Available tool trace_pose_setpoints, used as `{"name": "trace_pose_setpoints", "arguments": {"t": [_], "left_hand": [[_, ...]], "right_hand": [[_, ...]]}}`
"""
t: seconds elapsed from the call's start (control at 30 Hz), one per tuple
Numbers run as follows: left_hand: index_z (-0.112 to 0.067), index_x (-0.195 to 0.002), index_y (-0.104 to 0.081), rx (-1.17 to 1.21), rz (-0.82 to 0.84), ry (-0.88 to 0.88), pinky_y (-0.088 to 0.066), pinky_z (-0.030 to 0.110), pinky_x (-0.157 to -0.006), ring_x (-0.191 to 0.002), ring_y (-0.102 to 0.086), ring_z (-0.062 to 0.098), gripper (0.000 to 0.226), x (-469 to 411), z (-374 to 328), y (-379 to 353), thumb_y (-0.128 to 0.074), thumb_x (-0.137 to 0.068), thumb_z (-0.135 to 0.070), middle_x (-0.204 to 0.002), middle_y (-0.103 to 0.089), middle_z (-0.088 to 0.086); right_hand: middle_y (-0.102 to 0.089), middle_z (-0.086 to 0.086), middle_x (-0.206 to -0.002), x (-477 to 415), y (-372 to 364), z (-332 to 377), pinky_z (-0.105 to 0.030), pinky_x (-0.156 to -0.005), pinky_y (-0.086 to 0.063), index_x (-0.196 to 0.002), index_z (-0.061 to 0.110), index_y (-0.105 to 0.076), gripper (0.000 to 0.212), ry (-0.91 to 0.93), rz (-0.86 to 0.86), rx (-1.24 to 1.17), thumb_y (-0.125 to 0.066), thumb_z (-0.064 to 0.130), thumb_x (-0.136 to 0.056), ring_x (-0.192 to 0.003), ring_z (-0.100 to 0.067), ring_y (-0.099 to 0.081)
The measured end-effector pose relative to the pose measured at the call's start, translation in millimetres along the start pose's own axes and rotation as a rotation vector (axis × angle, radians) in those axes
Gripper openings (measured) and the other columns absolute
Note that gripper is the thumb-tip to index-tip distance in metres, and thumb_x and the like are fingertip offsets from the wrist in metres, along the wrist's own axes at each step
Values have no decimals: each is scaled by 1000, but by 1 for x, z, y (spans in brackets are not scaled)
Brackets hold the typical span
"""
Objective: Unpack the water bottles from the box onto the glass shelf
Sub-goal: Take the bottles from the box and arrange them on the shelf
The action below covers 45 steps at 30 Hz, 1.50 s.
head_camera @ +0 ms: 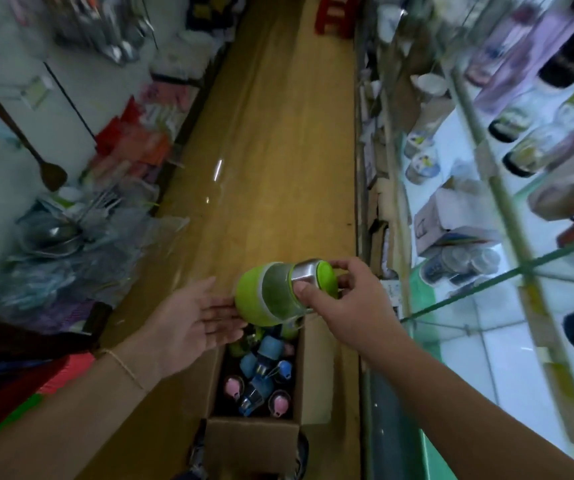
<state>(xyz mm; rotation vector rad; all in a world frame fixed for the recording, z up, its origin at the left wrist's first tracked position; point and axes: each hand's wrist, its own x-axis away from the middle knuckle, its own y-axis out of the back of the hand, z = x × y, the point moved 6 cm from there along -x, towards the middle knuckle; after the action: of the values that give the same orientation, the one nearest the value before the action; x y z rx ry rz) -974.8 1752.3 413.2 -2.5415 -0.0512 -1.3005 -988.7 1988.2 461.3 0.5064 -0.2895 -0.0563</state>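
**Asker:** What's nearest to you?

**Me:** The cardboard box point(251, 441). It stands open on the floor point(271, 133) right below me, long side running away from me. Inside are blue bottles point(269, 345) lying jumbled and pink-capped bottles point(233, 385) standing upright at the near end.

**Asker:** And the one you have in hand?

**Me:** The green bottle point(265, 299) is in the air above the box's far end, tipped on its side with the base to my left and the cap to my right. My right hand point(348, 303) has it at the cap end: thumb on the steel collar, fingers curled round the far side of the lid.

**Asker:** Is the other hand holding it too?

**Me:** No. My left hand point(192, 320) is flat, palm up, with the fingers straight and together. The fingertips reach the bottle's green base. They look to be touching it, though the blur makes it hard to be sure. There's a thin string bracelet point(123, 365) on that wrist.

**Asker:** Where's the shelf?

**Me:** The glass shelf point(486, 285) is to my right, its green edge beside and beyond my right hand. The bottle isn't on it — it hangs over the box. More glass levels above it carry dark-lidded bottles point(517, 161).

**Asker:** Farther off?

**Me:** The aisle floor runs ahead between the racks, with a red stool point(334, 12) at the far end.
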Motion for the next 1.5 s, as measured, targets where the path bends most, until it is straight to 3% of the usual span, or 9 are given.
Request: {"name": "trace_pose_setpoints", "arguments": {"t": [0.1, 0.27, 0.5, 0.63, 0.8, 0.9, 1.03, 1.23, 1.5], "left_hand": [[8, -117, -59, 11, 79, -44, -54, 46, -83, -106, -64, 40, 54, 33, -30, -11, -41, -100, -41, -109, -69, 27], [10, -117, -57, -54, 212, -143, -48, 51, -97, -115, -59, 44, 54, 85, -84, -36, -39, -101, -37, -113, -66, 30], [11, -116, -57, -115, 434, -216, -47, 53, -99, -115, -58, 46, 51, 141, -133, -78, -40, -100, -34, -111, -66, 31], [12, -117, -57, -142, 565, -222, -45, 53, -100, -117, -57, 46, 51, 171, -141, -112, -41, -99, -33, -113, -65, 32], [14, -116, -57, -183, 731, -186, -47, 52, -97, -117, -56, 47, 53, 208, -131, -161, -45, -94, -33, -114, -64, 34], [14, -118, -56, -202, 826, -177, -47, 53, -96, -117, -56, 48, 57, 232, -124, -191, -50, -87, -33, -116, -63, 34], [14, -119, -56, -231, 937, -183, -48, 52, -93, -111, -60, 47, 55, 267, -111, -231, -44, -95, -34, -114, -64, 34], [15, -118, -56, -287, 1058, -159, -46, 52, -95, -111, -60, 47, 56, 322, -72, -293, -44, -95, -34, -113, -64, 35], [18, -120, -53, -356, 1170, -28, -47, 53, -92, -109, -60, 49, 58, 375, 13, -368, -46, -93, -34, -113, -63, 37]], "right_hand": [[-67, 9, -95, 17, 27, 46, -34, -75, -60, -112, 33, -56, 59, 63, -67, 41, -77, 63, -66, -83, -5, -67], [-66, 7, -87, 50, 67, 119, -39, -75, -59, -102, 33, -58, 49, 140, -226, 69, -80, 58, -67, -79, -10, -66], [-68, 4, -82, 102, 121, 198, -31, -64, -57, -100, 33, -58, 43, 185, -435, 79, -83, 51, -69, -71, -12, -67], [-65, 7, -82, 139, 158, 222, -20, -57, -45, -104, 33, -58, 48, 168, -569, 134, -83, 53, -68, -68, -8, -62], [-69, 2, -83, 187, 208, 230, -33, -63, -53, -101, 35, -59, 53, 110, -726, 157, -82, 60, -61, -73, -17, -67], [-69, 2, -84, 221, 237, 234, -33, -64, -54, -103, 32, -60, 53, 104, -818, 180, -83, 57, -62, -74, -19, -67], [-68, 4, -88, 271, 274, 239, -33, -70, -57, -109, 32, -58, 54, 95, -930, 226, -81, 56, -66, -77, -13, -66], [-63, -3, -109, 336, 332, 216, -37, -72, -58, -106, 34, -58, 75, 79, -1049, 153, -75, 72, -44, -88, -20, -67], [-68, -3, -100, 425, 401, 171, -43, -78, -59, -96, 29, -63, 68, -27, -1171, 72, -78, 64, -40, -88, -22, -67]]}}
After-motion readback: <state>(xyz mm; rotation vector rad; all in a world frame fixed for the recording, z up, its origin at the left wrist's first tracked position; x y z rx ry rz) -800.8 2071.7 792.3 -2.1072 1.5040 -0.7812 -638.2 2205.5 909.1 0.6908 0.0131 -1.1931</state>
